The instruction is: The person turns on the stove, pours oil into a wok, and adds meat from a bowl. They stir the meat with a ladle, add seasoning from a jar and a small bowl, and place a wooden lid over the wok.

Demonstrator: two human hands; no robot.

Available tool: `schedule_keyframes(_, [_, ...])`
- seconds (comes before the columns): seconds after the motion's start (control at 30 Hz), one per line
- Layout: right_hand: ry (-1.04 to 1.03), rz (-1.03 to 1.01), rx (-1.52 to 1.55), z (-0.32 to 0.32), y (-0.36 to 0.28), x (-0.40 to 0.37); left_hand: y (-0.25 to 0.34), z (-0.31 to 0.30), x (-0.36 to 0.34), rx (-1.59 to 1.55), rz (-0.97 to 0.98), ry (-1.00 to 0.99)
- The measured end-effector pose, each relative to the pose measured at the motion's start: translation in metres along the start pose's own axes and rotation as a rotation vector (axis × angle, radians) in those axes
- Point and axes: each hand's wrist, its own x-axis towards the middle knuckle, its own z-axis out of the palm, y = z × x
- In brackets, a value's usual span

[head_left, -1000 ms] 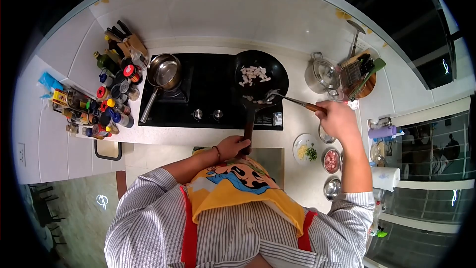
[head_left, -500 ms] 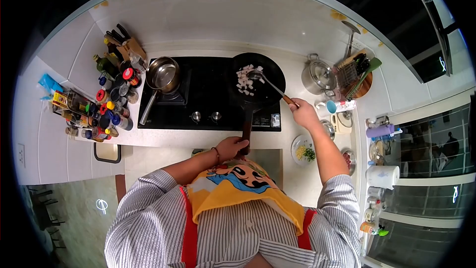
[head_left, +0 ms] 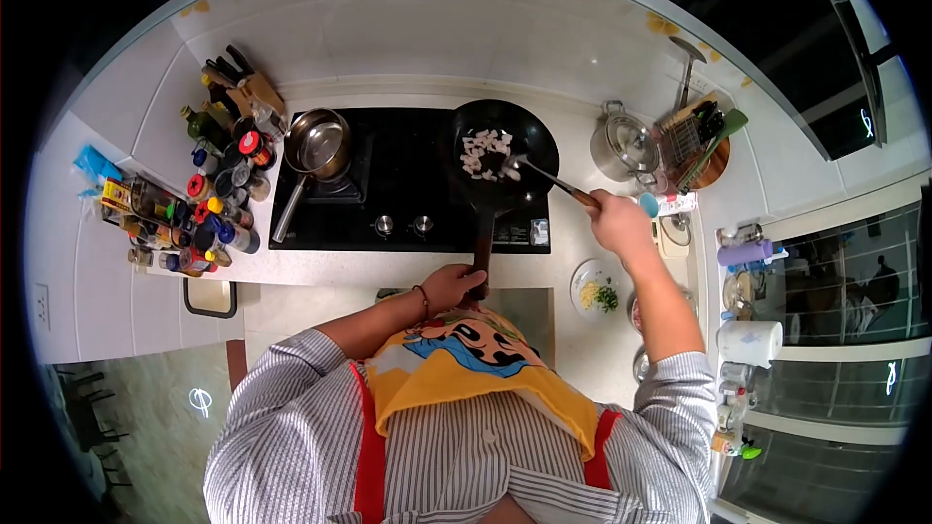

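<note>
My left hand (head_left: 452, 287) is closed around the end of the handle of a black wok (head_left: 537, 136), which sits on the right side of the stove. Several pale diced pieces, apparently meat (head_left: 481, 153), lie in the wok. In my right hand (head_left: 619, 221) is the wooden handle of a metal ladle (head_left: 551, 178). The ladle's head touches the right edge of the pieces inside the wok. Below my right forearm, a white plate (head_left: 579, 278) holds chopped yellowish bits and chopped greens.
A steel saucepan (head_left: 318, 143) stands on the left of the black stove (head_left: 408, 165). Crowded bottles and jars (head_left: 228, 228) fill the left counter. To the right are a lidded pot (head_left: 614, 150), a utensil holder (head_left: 714, 170) and a paper towel roll (head_left: 749, 343).
My right hand has moved right, drawing the ladle's head toward the right side of the wok. The wok has shifted slightly; my left hand keeps its hold.
</note>
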Motion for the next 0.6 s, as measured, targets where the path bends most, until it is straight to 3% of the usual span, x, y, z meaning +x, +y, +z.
schedule_keyframes(0.07, [0.025,0.040,0.100,0.046,0.010,0.016,0.002,0.001,0.001,-0.002,-0.002,-0.003])
schedule_keyframes(0.13, [0.021,0.121,0.462,0.082,0.017,0.029,0.008,0.003,-0.004,0.012,-0.009,-0.001])
schedule_keyframes(0.3, [-0.214,0.218,0.754,0.068,0.026,0.033,0.005,0.002,-0.005,0.002,0.005,0.013])
schedule_keyframes(0.47, [-0.136,0.077,0.318,-0.026,0.021,0.010,0.000,-0.002,0.001,-0.003,0.004,-0.017])
schedule_keyframes(0.6, [-0.013,0.083,0.114,-0.003,0.006,0.014,-0.002,-0.003,0.005,-0.018,0.007,-0.028])
